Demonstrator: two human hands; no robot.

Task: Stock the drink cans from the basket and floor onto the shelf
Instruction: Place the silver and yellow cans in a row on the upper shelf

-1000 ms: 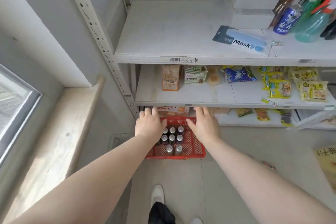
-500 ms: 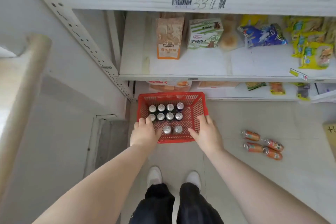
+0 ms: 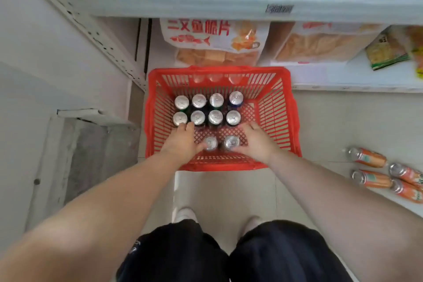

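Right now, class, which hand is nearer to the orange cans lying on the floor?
Right. The right hand is in the red basket on the side toward the orange cans; the left hand is at the basket's opposite side, farther away.

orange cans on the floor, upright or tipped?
Tipped: all four orange cans lie on their sides on the floor, right of the red basket.

You can read red characters 三文鱼脆片 on the white snack bag (image 3: 215, 36), above a red fish drawing. The barcode sticker (image 3: 279, 8) on the shelf (image 3: 183, 8) front is too blurred.
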